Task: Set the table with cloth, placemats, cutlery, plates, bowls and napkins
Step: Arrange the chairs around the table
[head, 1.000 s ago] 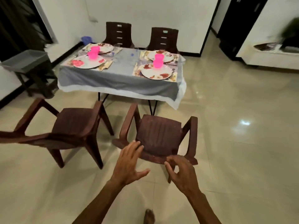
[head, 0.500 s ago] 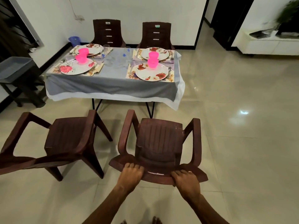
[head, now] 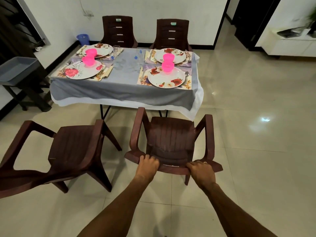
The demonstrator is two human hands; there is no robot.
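Note:
A brown plastic armchair (head: 171, 139) stands in front of me, its seat facing the table. My left hand (head: 148, 164) and my right hand (head: 200, 170) both grip the top edge of its backrest. Beyond it the table wears a grey cloth (head: 119, 90) over a white one. Several floral placemats carry floral plates, such as the near right plate (head: 166, 77) and the near left plate (head: 83, 71). A pink bowl (head: 168, 66) sits on each plate. A spoon (head: 186, 74) lies beside the near right plate. Clear glasses (head: 126, 63) stand mid-table.
A second brown armchair (head: 73, 151) stands to the left, turned askew. Two more chairs (head: 118, 30) stand at the table's far side against the wall. A dark side stand with a grey tray (head: 16, 70) is at the left. Tiled floor (head: 256, 134) stretches to the right.
My hands reached forward and took hold of the chair's backrest. The chair now sits closer to the table's near edge.

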